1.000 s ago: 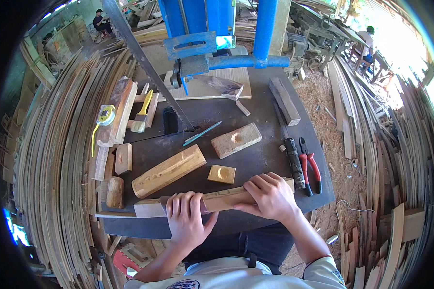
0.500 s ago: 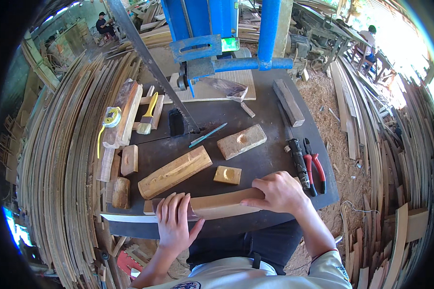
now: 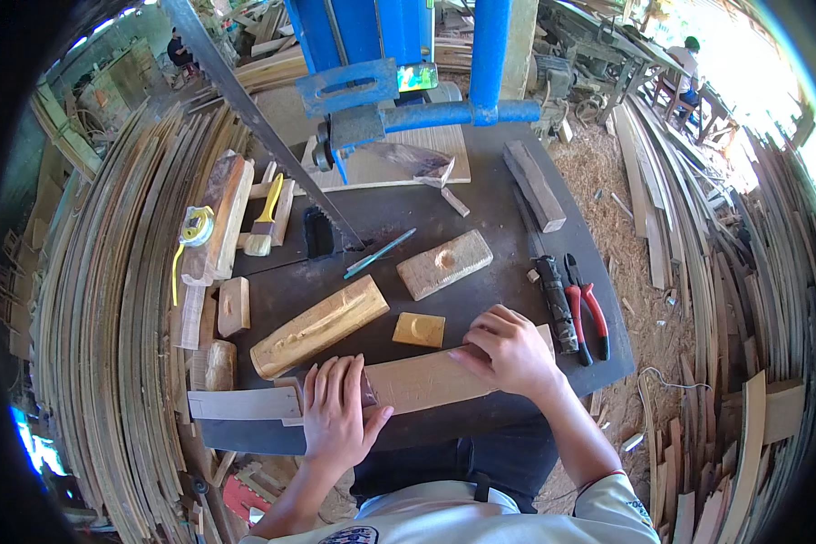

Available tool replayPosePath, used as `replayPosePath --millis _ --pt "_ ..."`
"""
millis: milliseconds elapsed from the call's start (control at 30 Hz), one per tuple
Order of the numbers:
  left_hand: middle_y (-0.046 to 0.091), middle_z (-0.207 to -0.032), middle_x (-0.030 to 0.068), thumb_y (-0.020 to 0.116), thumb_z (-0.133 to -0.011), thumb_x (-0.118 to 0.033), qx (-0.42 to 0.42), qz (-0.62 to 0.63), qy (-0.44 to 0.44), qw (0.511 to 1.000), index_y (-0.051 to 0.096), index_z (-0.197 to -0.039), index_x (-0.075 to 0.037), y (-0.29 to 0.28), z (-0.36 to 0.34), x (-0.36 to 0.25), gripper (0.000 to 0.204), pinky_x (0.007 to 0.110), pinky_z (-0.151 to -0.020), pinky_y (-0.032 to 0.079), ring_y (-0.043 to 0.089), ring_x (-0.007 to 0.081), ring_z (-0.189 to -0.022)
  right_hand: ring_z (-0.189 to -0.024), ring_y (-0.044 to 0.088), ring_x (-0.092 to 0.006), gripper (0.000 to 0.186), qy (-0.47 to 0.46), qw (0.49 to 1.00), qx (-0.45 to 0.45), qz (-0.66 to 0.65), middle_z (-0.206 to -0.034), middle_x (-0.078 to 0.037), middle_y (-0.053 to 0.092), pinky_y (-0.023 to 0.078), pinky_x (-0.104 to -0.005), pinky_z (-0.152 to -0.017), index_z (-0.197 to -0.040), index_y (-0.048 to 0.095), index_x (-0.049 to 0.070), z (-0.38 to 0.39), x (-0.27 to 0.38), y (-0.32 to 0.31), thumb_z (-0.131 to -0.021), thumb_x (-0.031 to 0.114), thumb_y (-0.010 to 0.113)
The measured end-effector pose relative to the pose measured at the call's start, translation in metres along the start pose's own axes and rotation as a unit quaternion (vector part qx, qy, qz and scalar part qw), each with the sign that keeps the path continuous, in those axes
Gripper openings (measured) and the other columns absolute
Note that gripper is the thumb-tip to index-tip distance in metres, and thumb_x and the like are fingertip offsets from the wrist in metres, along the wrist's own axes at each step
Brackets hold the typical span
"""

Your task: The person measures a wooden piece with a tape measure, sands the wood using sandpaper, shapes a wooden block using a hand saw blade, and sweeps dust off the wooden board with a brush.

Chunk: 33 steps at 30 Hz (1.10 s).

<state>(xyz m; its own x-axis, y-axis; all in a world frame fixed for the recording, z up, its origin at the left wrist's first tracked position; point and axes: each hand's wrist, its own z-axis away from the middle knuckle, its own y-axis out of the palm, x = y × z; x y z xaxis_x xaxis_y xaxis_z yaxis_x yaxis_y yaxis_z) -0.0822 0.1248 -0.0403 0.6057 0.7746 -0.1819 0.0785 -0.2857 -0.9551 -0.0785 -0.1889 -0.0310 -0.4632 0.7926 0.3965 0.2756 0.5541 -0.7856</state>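
Presses with left hand [image 3: 338,403], fingers close together and bent over a brown piece [image 3: 369,390], against a pale wooden board [image 3: 426,381]. Grips the same board farther right with right hand [image 3: 510,352], thumb along the face and fingers curled in at the far side; hard to tell the depth of that hold. Lies along the near side of a dark table [image 3: 508,245], just beside a pale strip [image 3: 240,405] at the left. Likely stiff, fairly light, dry rather than slippery, not easily broken; best taken by the long edges, well apart, against tipping. Leaves little room beyond, with a long rounded wooden piece [image 3: 319,328] and a small hollowed block [image 3: 418,330] near the far edge. Crowded at the right end too, by a black-wrapped rod [image 3: 557,305] next to red-handled pliers [image 3: 593,311]. Farther back, includes a larger block [image 3: 445,265], then a teal pen-like tool [image 3: 379,253] near a toothed saw blade [image 3: 263,122]; worth keeping fingers clear of. Off to the left, takes in a yellow-handled brush [image 3: 268,208] and a tape measure [image 3: 197,226]; at the back, a blue machine frame [image 3: 363,36]
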Motion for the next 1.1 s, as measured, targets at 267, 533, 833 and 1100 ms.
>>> replayPosePath --millis 267,533,833,1100 --pt "0.033 -0.169 0.0295 0.065 -0.099 -0.058 0.113 -0.045 -0.024 0.992 0.031 -0.164 0.008 -0.018 0.027 -0.005 0.099 0.064 -0.128 0.021 0.029 0.0492 -0.158 -0.078 0.070 -0.0282 0.036 0.124 0.991 0.044 -0.019 -0.079 -0.008 0.067 0.060 -0.0405 -0.072 -0.076 0.070 0.005 0.002 0.003 -0.003 -0.091 0.034 0.084" --pt "0.024 -0.173 0.0334 0.067 -0.097 -0.057 0.109 -0.027 -0.079 0.991 0.023 -0.167 0.008 -0.017 0.020 -0.017 0.106 0.065 -0.130 0.014 0.021 0.0528 -0.161 -0.077 0.070 -0.0288 0.035 0.143 0.989 0.034 -0.017 -0.079 -0.008 0.067 0.060 -0.0413 -0.070 -0.074 0.069 0.005 0.000 0.004 -0.002 -0.092 0.032 0.082" --pt "0.027 -0.173 0.0324 0.072 -0.095 -0.055 0.085 0.065 0.035 0.994 0.031 -0.164 0.010 0.015 -0.015 -0.076 0.102 0.062 -0.129 0.022 0.026 0.0490 -0.161 -0.077 0.071 -0.0306 0.034 0.174 0.984 0.037 -0.010 -0.080 -0.010 0.068 0.060 -0.0422 -0.071 -0.076 0.069 0.005 0.001 0.006 -0.003 -0.093 0.032 0.080" --pt "0.025 -0.173 0.0327 0.079 -0.091 -0.042 0.124 -0.011 -0.051 0.991 0.028 -0.165 0.008 -0.012 0.022 -0.029 0.103 0.065 -0.129 0.022 0.023 0.0505 -0.162 -0.078 0.072 -0.0305 0.032 0.170 0.985 0.020 -0.021 -0.080 -0.010 0.069 0.060 -0.0419 -0.072 -0.079 0.069 0.004 0.001 0.005 -0.001 -0.094 0.030 0.079"
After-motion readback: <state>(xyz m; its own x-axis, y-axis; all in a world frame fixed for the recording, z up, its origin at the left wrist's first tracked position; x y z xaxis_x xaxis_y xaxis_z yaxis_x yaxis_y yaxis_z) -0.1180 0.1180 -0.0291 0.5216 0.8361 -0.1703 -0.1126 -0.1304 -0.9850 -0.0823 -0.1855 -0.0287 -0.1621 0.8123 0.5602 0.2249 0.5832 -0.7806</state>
